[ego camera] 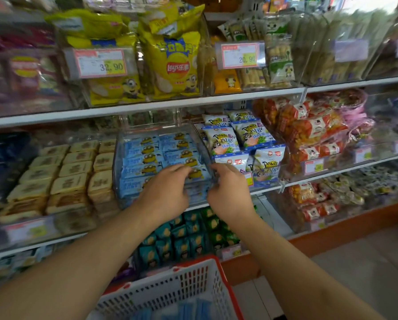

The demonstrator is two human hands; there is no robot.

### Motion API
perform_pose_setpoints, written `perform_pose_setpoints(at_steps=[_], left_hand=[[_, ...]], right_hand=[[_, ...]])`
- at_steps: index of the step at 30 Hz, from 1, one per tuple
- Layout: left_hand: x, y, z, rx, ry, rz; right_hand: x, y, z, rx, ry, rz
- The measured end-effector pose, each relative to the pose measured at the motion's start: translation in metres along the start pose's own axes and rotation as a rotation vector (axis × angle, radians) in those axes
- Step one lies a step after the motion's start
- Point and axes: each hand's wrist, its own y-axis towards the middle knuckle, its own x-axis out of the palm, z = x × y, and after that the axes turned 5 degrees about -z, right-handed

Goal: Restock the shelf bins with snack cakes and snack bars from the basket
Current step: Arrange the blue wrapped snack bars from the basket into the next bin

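A clear shelf bin (118, 162) on the middle shelf holds rows of light blue snack cakes (145, 158) with a yellow cartoon figure. My left hand (168, 192) and my right hand (230, 192) both reach to the bin's front right corner. Between them they hold a blue snack cake (199, 174) at the top of the front row, the left hand's fingers curled on its left end and the right hand's fingers curled at its right end by the bin wall. A white and red basket (193, 282) below holds more blue packs (193, 308).
Left of the bin lie stacked toast-like cakes (66, 176). To its right stand white and blue snack bags (239, 139) and orange packs (308, 130). Yellow chip bags (172, 63) fill the upper shelf. Green and teal packs (188, 236) sit on the lower shelf. Tiled floor lies at right.
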Motion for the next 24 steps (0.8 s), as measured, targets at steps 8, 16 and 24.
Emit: perform_pose_setpoints(at_steps=[8,16,24], left_hand=[[0.019,-0.096,-0.038,-0.047,-0.198,0.091],[0.129,-0.228,-0.157,-0.406,-0.062,-0.233],[0.198,-0.270,-0.210,-0.656,-0.161,-0.451]], right_hand=[[0.031,-0.068,-0.018,0.115,-0.007,-0.163],[0.149,-0.153,0.015,0.310,-0.082,-0.686],[0.275,-0.204,0.042,0.268,-0.272,-1.065]])
